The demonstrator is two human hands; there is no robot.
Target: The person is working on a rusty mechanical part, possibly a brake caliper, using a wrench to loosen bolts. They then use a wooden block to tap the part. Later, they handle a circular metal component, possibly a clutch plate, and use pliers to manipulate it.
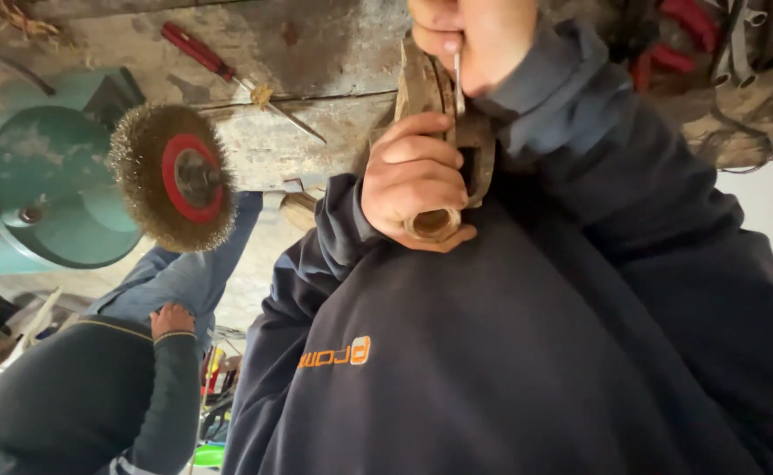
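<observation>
Head view, centre frame: rusty metal part (470, 145), ring-ended, held against a dark blue sweatshirt (509, 352). Left hand (413, 180) closed around its lower ring end. Right hand (474, 40), top centre, fingers pinched shut on a thin metal tool (457, 84) set against the part. Left of frame: wire brush wheel (173, 178) with red hub on a teal grinder (39, 185). Upper left: red-handled screwdriver (228, 70) on the workbench (333, 44). Lower left: another person's hand (172, 318) on a knee.

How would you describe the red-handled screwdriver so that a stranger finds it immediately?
Start at the teal grinder with its round wire brush wheel. Above it, on the worn wooden bench, lies the screwdriver. Its single straight red handle and bare metal shaft set it apart.
</observation>
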